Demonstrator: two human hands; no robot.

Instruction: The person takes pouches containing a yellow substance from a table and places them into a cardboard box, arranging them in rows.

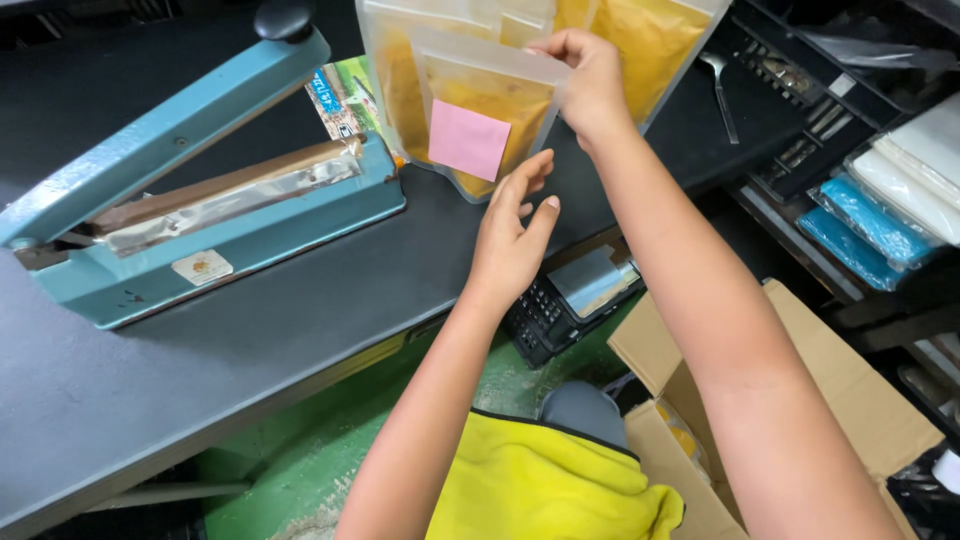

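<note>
From the head camera I see my right hand [590,75] pinching the top corner of a clear, glossy plastic pouch [490,110] between thumb and fingertips; it is filled with yellow powder and carries a square pink label [468,139]. My left hand [510,235] hovers just below the pouch, fingers straight and close together, palm open, touching nothing that I can tell. The pouch stands upright at the far edge of the matte dark grey table [250,320], long axis vertical, leaning on more yellow-filled pouches [650,45] behind. To the left sits a blue metal heat sealer [200,190], arm raised, foil strip on its bar. Below the table: green floor, a calculator [560,310], a brown cardboard box [830,390]. A metal fork [720,90] lies far right
</note>
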